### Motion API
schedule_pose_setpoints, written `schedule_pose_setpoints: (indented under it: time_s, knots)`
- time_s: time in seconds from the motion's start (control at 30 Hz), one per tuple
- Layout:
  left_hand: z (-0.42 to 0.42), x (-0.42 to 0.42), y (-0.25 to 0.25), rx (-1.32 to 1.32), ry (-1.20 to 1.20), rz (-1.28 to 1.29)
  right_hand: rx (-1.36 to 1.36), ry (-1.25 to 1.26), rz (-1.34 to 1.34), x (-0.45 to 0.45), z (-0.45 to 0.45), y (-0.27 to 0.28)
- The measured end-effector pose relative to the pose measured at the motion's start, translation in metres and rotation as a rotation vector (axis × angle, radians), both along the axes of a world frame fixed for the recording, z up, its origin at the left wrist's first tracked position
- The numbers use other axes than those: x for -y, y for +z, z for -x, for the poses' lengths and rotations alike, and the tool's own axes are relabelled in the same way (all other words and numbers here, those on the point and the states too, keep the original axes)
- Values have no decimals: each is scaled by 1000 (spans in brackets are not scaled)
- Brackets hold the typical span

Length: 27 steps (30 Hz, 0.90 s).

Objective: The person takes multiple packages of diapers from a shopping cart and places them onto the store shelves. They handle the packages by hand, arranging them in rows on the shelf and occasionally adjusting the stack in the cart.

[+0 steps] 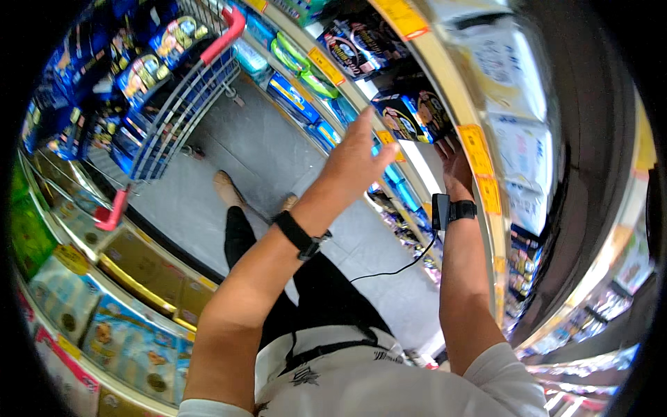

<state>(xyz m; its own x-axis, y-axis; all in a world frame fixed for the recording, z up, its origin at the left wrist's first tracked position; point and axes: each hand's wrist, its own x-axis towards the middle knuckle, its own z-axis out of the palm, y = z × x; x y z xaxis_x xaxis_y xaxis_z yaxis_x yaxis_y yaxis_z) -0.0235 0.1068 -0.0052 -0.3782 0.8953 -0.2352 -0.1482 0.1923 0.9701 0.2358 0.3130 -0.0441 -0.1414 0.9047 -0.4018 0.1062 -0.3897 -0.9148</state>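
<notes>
Dark blue printed packages [409,114] stand on a shelf to my right, with similar ones [359,47] further along the same shelf. My left hand [359,154] is raised before the shelf edge, thumb and fingers apart, holding nothing. Inside the shelf, my right hand [458,164] is beside the near end of the packages, palm turned up and fingers slightly spread. Whether its fingertips touch the package cannot be made out. Each wrist wears a black strap; a small black device [441,211] with a cable is on the right one.
A shopping cart [172,120] with red handle parts, heaped with blue packages [140,78], stands ahead on the left. White packs [516,156] lie on the shelf above my right hand. Gift-style boxes [130,339] line the left shelf. Grey tiled floor [250,140] runs between.
</notes>
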Motion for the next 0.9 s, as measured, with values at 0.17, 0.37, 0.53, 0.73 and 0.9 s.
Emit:
schedule_pose_setpoints:
  time_s: [0.17,0.37,0.53,0.73,0.9]
  knots:
    - [-26,-33,-10,-26,70,-40,89,285,-259,-20,27,3]
    - [-36,-45,-22,-8,165,-79,156,408,-326,-18,84,22]
    - [-43,-46,-31,-34,221,-134,253,443,-279,-14,81,23]
    - [-48,-48,-38,-128,208,-138,215,522,-338,-22,75,17]
    - [-48,-51,-43,-112,211,-161,289,586,-383,-26,66,19]
